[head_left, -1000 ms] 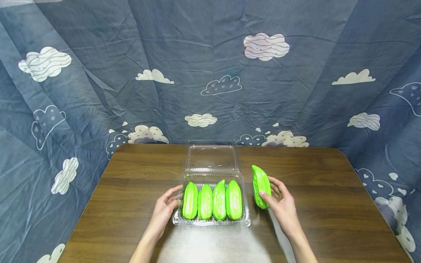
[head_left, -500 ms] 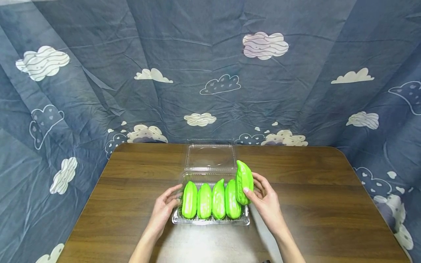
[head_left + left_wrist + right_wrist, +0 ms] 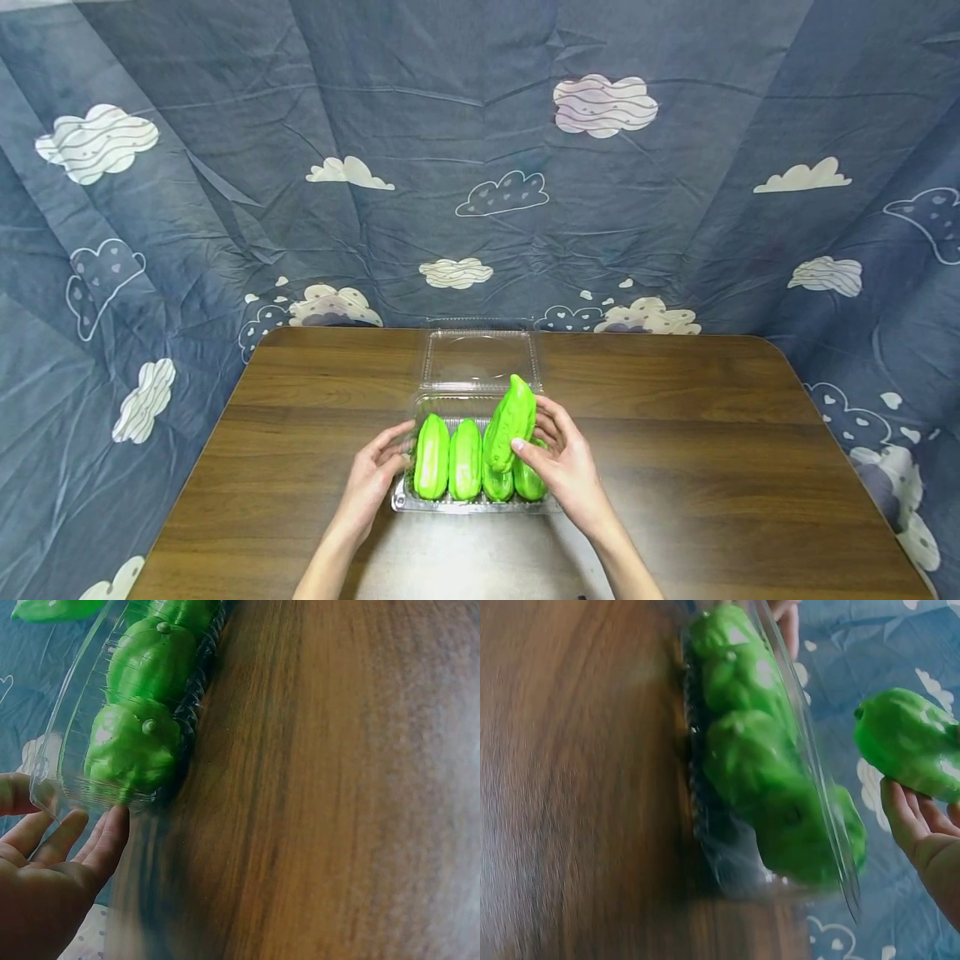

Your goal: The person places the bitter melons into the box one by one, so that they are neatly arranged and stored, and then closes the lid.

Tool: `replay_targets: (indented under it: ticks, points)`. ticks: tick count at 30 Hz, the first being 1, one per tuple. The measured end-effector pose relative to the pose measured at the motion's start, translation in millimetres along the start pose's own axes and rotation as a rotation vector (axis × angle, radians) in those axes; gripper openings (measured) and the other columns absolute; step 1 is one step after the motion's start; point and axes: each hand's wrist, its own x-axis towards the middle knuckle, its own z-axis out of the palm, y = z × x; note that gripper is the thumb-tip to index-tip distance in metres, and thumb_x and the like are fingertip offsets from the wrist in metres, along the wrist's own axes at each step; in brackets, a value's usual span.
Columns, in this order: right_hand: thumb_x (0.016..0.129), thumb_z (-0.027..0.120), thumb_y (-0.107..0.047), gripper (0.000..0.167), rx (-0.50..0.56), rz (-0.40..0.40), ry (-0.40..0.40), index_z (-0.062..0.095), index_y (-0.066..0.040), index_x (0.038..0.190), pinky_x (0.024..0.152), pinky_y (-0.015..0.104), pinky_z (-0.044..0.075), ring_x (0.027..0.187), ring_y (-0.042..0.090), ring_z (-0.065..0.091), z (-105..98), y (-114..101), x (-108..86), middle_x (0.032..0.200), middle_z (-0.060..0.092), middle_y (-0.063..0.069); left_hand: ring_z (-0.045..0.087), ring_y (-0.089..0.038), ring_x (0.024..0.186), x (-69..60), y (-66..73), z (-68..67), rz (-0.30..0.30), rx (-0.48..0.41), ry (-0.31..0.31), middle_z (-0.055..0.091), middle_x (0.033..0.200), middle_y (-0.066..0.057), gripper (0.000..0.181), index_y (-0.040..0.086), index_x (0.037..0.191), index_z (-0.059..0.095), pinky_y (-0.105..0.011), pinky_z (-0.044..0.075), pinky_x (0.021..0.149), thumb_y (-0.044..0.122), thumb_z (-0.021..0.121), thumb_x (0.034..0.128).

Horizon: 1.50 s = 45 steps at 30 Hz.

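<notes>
A clear plastic clamshell box (image 3: 401, 500) lies unfolded on the table, with several green bitter melons (image 3: 431, 458) standing side by side in its tray. Above the tray's right half, my right hand (image 3: 566, 467) holds another bitter melon (image 3: 512, 423) between thumb and fingers, its tip tilted up and away. It partly covers the two right-hand melons in the head view. In the right wrist view the held melon (image 3: 907, 742) is apart from those in the tray. At the box's left end, my left hand (image 3: 372, 471) touches the wall and rim with nearly straight fingers (image 3: 112, 836).
The box's transparent lid (image 3: 482, 358) lies folded back towards the table's far edge. Brown wood-grain table (image 3: 712, 450) extends to both sides. A blue curtain with clouds (image 3: 480, 167) hangs behind and around it. A pale, shiny patch (image 3: 480, 550) shows at the front.
My right hand has carried the bitter melon leftwards, from the right of the box to over the tray. My left hand has stayed at the box's left end.
</notes>
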Motion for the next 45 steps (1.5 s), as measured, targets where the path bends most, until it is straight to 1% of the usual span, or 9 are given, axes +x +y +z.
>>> replay_targets:
  ticks: [4,8,14,19,22,26,29,38,45]
  points:
    - [0.084,0.071,0.006,0.065,0.007,0.006,-0.027,0.044,-0.002,0.142,0.086,0.032,0.055,0.106,0.029,0.059,14,1,0.8,0.122,0.059,0.023,0.054,-0.031,0.123,0.0,0.3,0.2,0.000,0.003,0.004,0.057,0.132,-0.021,0.056,0.006,0.138,0.055,-0.036,0.045,0.098,-0.005,0.058,0.0830]
    - [0.086,0.072,0.000,0.064,-0.014,0.066,-0.052,0.046,-0.009,0.143,0.081,0.033,0.056,0.100,0.033,0.064,25,1,-0.4,0.121,0.059,0.021,0.055,-0.031,0.122,-0.1,0.1,0.6,0.001,0.002,0.004,0.058,0.132,-0.021,0.056,0.006,0.137,0.056,-0.036,0.044,0.099,-0.005,0.058,0.0827]
    - [0.087,0.073,-0.008,0.061,-0.025,0.125,-0.098,0.046,-0.009,0.142,0.082,0.032,0.056,0.104,0.032,0.062,40,3,1.8,0.128,0.055,0.019,0.055,-0.031,0.122,0.5,-1.0,0.7,0.004,-0.001,0.008,0.059,0.130,-0.021,0.057,0.006,0.138,0.055,-0.036,0.044,0.098,-0.006,0.058,0.0823]
    - [0.088,0.074,-0.016,0.062,-0.052,0.182,-0.122,0.045,-0.008,0.142,0.076,0.032,0.057,0.093,0.029,0.067,50,6,4.2,0.131,0.053,0.019,0.055,-0.031,0.122,0.1,-1.3,0.3,0.004,-0.002,0.011,0.059,0.130,-0.020,0.057,0.006,0.138,0.056,-0.035,0.044,0.098,-0.006,0.058,0.0822]
    - [0.088,0.074,-0.021,0.063,-0.100,0.192,-0.124,0.045,-0.005,0.142,0.074,0.033,0.058,0.088,0.025,0.068,55,9,5.4,0.127,0.055,0.019,0.055,-0.031,0.122,-0.1,-1.1,0.2,0.004,-0.003,0.010,0.059,0.130,-0.020,0.056,0.006,0.138,0.056,-0.035,0.044,0.098,-0.006,0.058,0.0825]
    - [0.087,0.075,-0.028,0.064,-0.168,0.206,-0.116,0.047,-0.006,0.140,0.071,0.033,0.057,0.083,0.022,0.067,60,12,8.3,0.113,0.062,0.017,0.055,-0.031,0.122,0.0,-1.0,0.6,0.003,-0.002,0.009,0.060,0.130,-0.020,0.057,0.007,0.138,0.056,-0.035,0.044,0.098,-0.006,0.058,0.0825]
    - [0.086,0.075,-0.031,0.064,-0.224,0.201,-0.112,0.050,-0.005,0.138,0.068,0.032,0.056,0.085,0.020,0.065,64,15,11.7,0.106,0.064,0.013,0.056,-0.030,0.121,0.0,-1.0,0.9,0.003,-0.002,0.010,0.060,0.129,-0.021,0.056,0.007,0.137,0.056,-0.034,0.044,0.097,-0.006,0.058,0.0825]
    - [0.085,0.075,-0.033,0.064,-0.369,0.170,-0.101,0.054,0.002,0.134,0.062,0.027,0.052,0.084,0.019,0.061,72,19,20.9,0.111,0.063,0.011,0.057,-0.030,0.119,-0.1,-0.6,1.2,0.001,-0.010,0.007,0.062,0.125,-0.021,0.056,0.006,0.138,0.055,-0.033,0.046,0.096,-0.007,0.056,0.0836]
    - [0.086,0.073,-0.028,0.059,-0.376,0.132,-0.079,0.053,-0.009,0.138,0.067,0.030,0.054,0.089,0.020,0.061,76,19,20.9,0.115,0.058,0.009,0.058,-0.030,0.118,-0.5,-0.1,1.1,-0.005,0.001,0.010,0.062,0.125,-0.021,0.056,0.008,0.138,0.056,-0.036,0.045,0.098,-0.006,0.056,0.0836]
